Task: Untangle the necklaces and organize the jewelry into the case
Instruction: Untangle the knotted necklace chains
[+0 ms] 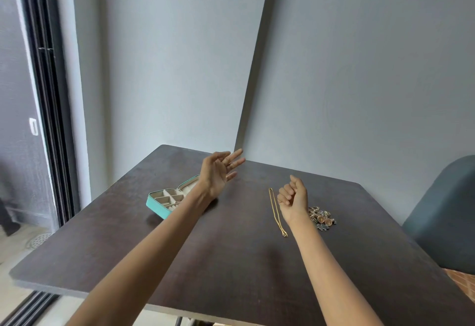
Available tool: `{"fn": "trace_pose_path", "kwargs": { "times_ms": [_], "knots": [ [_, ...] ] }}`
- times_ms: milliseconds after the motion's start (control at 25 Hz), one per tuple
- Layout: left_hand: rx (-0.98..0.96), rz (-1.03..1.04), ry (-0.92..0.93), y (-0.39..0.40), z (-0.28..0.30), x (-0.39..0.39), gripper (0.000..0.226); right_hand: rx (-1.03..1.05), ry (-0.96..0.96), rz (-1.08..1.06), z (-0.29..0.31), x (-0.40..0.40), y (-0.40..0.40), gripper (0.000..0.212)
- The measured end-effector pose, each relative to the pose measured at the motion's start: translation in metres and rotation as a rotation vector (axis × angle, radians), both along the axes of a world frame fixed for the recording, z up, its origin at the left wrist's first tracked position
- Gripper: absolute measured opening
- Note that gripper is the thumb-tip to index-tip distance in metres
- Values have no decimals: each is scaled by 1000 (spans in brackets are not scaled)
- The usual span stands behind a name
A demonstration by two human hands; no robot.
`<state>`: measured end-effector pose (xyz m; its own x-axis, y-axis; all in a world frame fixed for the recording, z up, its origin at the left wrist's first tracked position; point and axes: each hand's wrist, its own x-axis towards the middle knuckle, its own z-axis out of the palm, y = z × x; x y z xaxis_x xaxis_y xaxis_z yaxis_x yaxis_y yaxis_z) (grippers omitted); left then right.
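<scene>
A plain room in a home — bare grey walls (180,55) meet at twelve o'clock behind a dark wooden table (231,261), a sliding door (46,120) at nine o'clock, a padded chair (447,210) at three.

Both hands hover palm-up above the desk (231,248): left hand (218,172) fingers spread, right hand (293,195) curled, seemingly empty. Gold necklace (277,212) lies straight between teal case (168,200) and jewelry pile (321,217).

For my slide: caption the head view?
Both hands, left hand and right hand, raised above gold necklace and open teal case.
</scene>
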<state>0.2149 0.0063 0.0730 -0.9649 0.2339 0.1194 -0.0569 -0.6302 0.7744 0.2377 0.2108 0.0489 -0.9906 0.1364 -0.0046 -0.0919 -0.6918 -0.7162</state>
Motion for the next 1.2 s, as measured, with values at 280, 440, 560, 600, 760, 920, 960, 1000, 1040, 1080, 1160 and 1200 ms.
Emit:
{"fn": "trace_pose_path", "kwargs": {
  "times_ms": [280, 440, 560, 600, 760, 920, 960, 1000, 1040, 1080, 1160, 1200],
  "knots": [
    [64, -41, -238, -7, -2, -17, 49, 1324, 93, 125, -2, 9, 4, 52],
    [-41, -36, -197, -8, 6, -17, 49, 1828, 71, 132, -13, 9, 2, 57],
    [-16, -24, -177, -9, 6, -17, 49, 1914, 19, 62, -15, 9, -1, 51],
    [-23, -21, -157, -10, 5, -16, 52, 1961, 30, 31, -15, 8, -3, 44],
    [-176, -46, -10, -13, 3, -10, 65, 2066, 95, -75, -10, 0, -10, 34],
    [-539, -24, 175, -14, 1, -8, 64, 1999, 126, -18, -15, -8, -9, 70],
    [-604, -12, 203, -13, 0, -6, 63, 1940, 126, 21, -17, -9, -9, 81],
    [-664, 6, 232, -12, -2, -5, 63, 1880, 116, 64, -19, -10, -10, 90],
    [-730, 34, 272, -10, -3, -3, 62, 1824, 108, 90, -20, -11, -12, 97],
    [-819, 68, 329, -8, -4, -1, 62, 1761, 107, 89, -20, -13, -14, 99],
    [-1104, 129, 467, -6, -7, -1, 61, 1534, 109, 21, -16, -13, -19, 92],
    [-1307, 141, 532, -8, -9, -1, 59, 1359, 100, -12, -10, -13, -20, 86]
  ]
}}
